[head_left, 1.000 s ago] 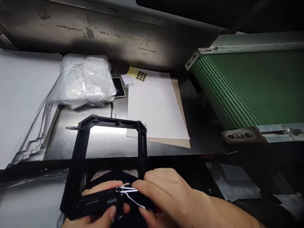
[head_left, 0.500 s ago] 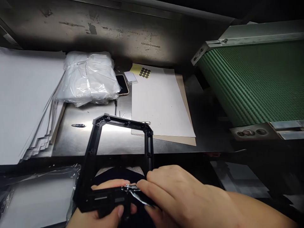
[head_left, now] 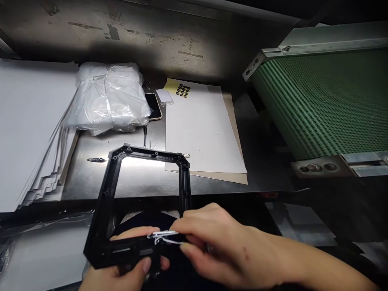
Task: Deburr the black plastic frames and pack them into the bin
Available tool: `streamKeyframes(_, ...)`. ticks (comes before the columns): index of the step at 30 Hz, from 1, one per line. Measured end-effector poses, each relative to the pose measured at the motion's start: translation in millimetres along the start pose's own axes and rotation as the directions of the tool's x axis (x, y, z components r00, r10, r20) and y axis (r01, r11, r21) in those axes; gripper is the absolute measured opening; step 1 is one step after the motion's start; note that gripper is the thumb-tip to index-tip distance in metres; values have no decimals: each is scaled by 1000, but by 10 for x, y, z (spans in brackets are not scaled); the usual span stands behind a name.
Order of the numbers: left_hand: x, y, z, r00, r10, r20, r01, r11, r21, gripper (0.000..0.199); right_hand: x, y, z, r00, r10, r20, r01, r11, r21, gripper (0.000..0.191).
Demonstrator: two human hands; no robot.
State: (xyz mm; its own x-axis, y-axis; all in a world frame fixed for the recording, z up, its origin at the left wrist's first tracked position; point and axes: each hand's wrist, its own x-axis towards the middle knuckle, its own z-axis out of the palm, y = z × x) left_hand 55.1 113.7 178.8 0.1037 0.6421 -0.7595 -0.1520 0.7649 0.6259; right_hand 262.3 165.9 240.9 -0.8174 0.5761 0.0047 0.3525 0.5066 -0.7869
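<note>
Nearest, my left hand [head_left: 121,275] clamped on black frame [head_left: 148,152], lower bar; right hand [head_left: 230,250] pinched together on wire clip [head_left: 160,236], on that bar. Frame's side bars run away over steel bench [head_left: 85,178]; green conveyor [head_left: 321,101] upper right.

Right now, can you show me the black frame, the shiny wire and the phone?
black frame [head_left: 184,182], head view, right side bar
shiny wire [head_left: 162,233], head view, straight top part
phone [head_left: 153,106], head view, dark screen
</note>
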Motion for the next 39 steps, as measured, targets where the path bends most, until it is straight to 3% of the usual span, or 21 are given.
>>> streamKeyframes(3, -24, -5, 5, 994, -26, 110, 13, 994, 110, 30, -62, 19, -38, 995, 49, -85, -45, 998, 46, 14)
streamKeyframes(7, -78, 17, 49, 988, 59, 140, -90, 972, 219, 29, -92, -41, 4, 1000, 16, -8, -17, 992, -128, 14)
streamKeyframes(12, -89, 11, 108, 989, 133, 66, -146, 958, 246, 24, -61, -64, 52, 999, -33, -10, 29, 972, -235, 11)
streamKeyframes(15, -79, -6, 94, 990, 106, 91, -131, 932, 338, 29, -28, -64, 29, 1000, -23, 4, 23, 956, -292, 11)
streamKeyframes(18, -71, -33, 47, 988, 155, -11, -138, 908, 394, 35, 16, -78, 3, 997, 9, 77, 15, 952, -305, 11)
streamKeyframes(20, -64, -46, 15, 986, 166, -31, -141, 913, 383, 35, 38, -75, -6, 989, 28, 142, 12, 961, -276, 13)
streamKeyframes(22, -54, -52, -14, 987, 157, 18, -151, 906, 395, 35, 39, -50, -14, 988, 29, 151, 2, 979, -203, 14)
streamKeyframes(26, -36, -61, -60, 984, 144, 109, -178, 870, 459, 35, -21, 23, -48, 999, 5, -41, -1, 994, 108, 16)
streamKeyframes(28, -33, -74, -66, 982, 138, 129, -180, 893, 413, 32, -48, 38, -57, 996, 1, -86, 12, 988, 152, 18)
streamKeyframes(30, -33, -90, -61, 977, 169, 133, -207, 906, 369, 30, -57, 32, -48, 999, 9, -36, -6, 998, 67, 16)
streamKeyframes(34, -35, -83, -24, 955, 273, 116, -296, 840, 456, 33, -31, 9, -2, 999, 14, 51, -7, 990, -139, 14)
streamKeyframes(39, -43, 31, 100, 898, 351, 267, -434, 809, 396, 25, 29, 28, -5, 994, -41, 100, 59, 980, -189, 14)
